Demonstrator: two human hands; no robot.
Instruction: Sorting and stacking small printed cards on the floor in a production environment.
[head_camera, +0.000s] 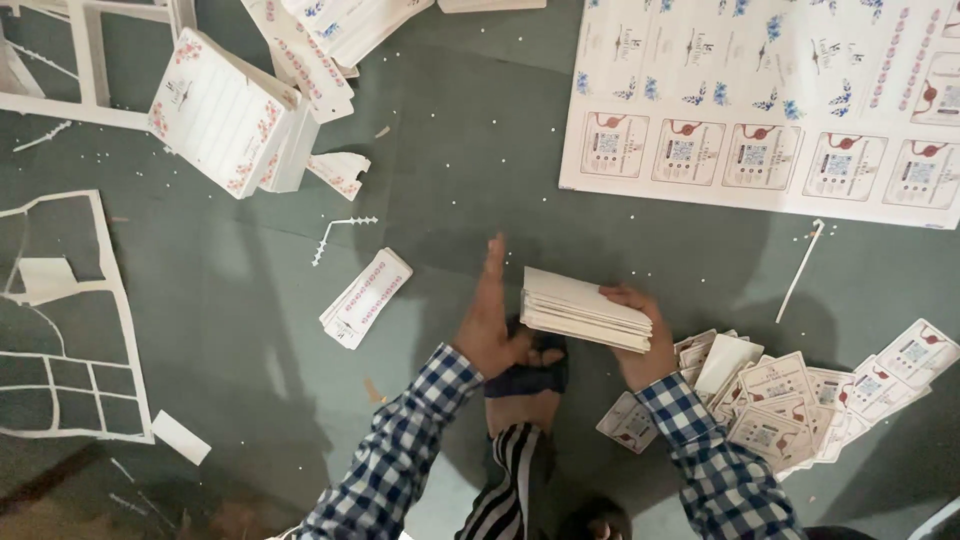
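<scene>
Checked sleeves and a striped trouser leg sit nearest the camera, at the bottom middle, above a dark green floor (240, 300). Far right lies the largest thing, an uncut printed sheet (770, 100) of small cards with blue flowers and red marks. At the left edge lie white cut-out frames (70, 330) of leftover card, with more at the far left corner. Far left of centre rests a leaning pile of lined cards with floral corners (225, 115). Near right, a loose heap of small printed cards (800, 400) spreads beside the right sleeve. In the middle, a stack of white cards (585, 308) is held just above a foot in a dark sandal (528, 375). The right hand (645, 335) grips the stack's right end, fingers curled over its top. The left hand (490, 320) is flat and open, fingers pressed together and pointing away, its palm against the stack's left end. Left of it lies a small bundle of tags (365, 297).
</scene>
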